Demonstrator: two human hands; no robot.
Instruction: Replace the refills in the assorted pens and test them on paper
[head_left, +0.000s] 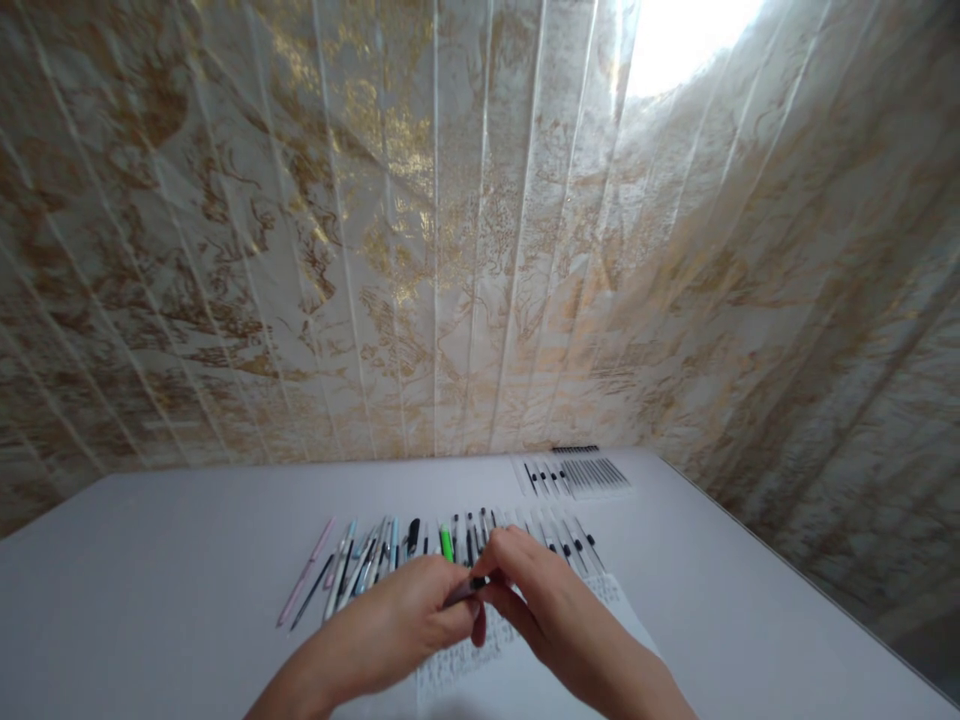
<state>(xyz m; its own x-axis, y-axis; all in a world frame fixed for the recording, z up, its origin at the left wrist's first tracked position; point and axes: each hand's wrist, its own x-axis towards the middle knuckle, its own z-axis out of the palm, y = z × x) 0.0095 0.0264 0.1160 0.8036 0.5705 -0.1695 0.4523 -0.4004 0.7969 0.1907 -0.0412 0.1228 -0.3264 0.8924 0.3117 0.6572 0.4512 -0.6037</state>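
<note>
Near the front middle of the table, my left hand (427, 605) is closed around a dark, slim pen (463, 591). My right hand (532, 590) pinches the pen's other end, and the fingertips of both hands nearly meet there. Fingers hide much of the pen, so I cannot tell whether it has a cap. Below the hands lies a sheet of paper (480, 690) with rows of handwriting. Just beyond them, pens are laid side by side, among them a green one (447, 543) and a thick black one (413, 536).
Left of my hands lie many loose pens, with a pink pen (306, 572) outermost. Several clear pens with black parts (578, 545) lie to the right. A clear pack of refills (598, 478) sits near the back edge of the white table (187, 580). Behind hangs a patterned curtain (390, 250).
</note>
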